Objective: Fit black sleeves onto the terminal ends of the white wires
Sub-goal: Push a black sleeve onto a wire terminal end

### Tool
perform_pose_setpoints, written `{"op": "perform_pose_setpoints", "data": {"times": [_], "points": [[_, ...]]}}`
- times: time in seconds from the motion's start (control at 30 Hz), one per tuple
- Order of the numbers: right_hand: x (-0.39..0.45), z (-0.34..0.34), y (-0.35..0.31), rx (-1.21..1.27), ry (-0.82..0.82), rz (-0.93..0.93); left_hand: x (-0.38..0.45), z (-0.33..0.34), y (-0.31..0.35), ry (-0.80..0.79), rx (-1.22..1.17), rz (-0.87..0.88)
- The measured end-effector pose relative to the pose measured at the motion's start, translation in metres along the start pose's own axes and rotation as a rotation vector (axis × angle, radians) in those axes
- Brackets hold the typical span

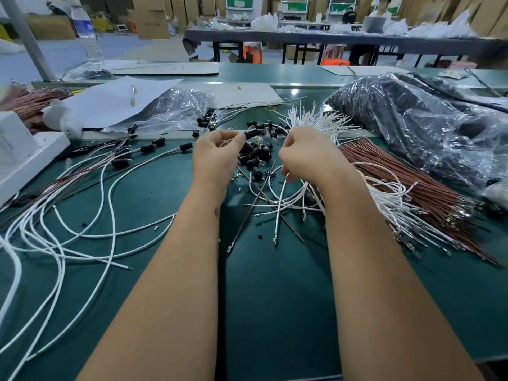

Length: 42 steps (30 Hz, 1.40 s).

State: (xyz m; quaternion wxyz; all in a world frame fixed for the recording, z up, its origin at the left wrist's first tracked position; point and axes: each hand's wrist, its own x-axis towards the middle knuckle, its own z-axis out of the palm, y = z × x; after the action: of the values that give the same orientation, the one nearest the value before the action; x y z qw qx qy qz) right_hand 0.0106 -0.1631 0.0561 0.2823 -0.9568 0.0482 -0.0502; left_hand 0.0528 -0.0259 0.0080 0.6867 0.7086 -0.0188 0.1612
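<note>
1. My left hand point(217, 152) pinches a short black rubber sleeve point(252, 133) between thumb and fingertips, just above the loose heap of black sleeves point(254, 156) on the green mat point(275, 298).
2. My right hand point(302, 156), just right of that heap, is curled with thin white wires point(277, 213) trailing from under it; I think it holds one, but the fingers are hidden, so I cannot tell for sure.
3. More white wires fan out in a bundle point(321, 121) just behind and right of the heap; brown wires point(412, 199) lie further right.
4. The sleeve should be light, soft and slightly grippy, so I'd hold it at mid-body, mouth clear.
5. The wire is limp. I'd grip it close behind the small metal terminal, or it will buckle when pushed.
</note>
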Motion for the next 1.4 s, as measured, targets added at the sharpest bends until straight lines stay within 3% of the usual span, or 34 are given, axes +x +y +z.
{"op": "perform_pose_setpoints", "data": {"times": [0.17,0.3,0.67,1.4], "points": [[0.004,0.013,0.003,0.168,0.269,-0.078,-0.001,-0.002,0.002,-0.018,0.004,-0.045],[0.007,0.026,0.004,0.395,0.384,-0.094,-0.002,-0.004,0.005,-0.04,-0.008,-0.103],[0.008,0.03,0.013,0.442,0.481,-0.144,-0.006,-0.007,0.01,-0.093,0.019,-0.185],[0.013,0.033,0.018,0.327,0.416,-0.246,-0.003,-0.014,0.009,-0.17,0.051,-0.15]]}}
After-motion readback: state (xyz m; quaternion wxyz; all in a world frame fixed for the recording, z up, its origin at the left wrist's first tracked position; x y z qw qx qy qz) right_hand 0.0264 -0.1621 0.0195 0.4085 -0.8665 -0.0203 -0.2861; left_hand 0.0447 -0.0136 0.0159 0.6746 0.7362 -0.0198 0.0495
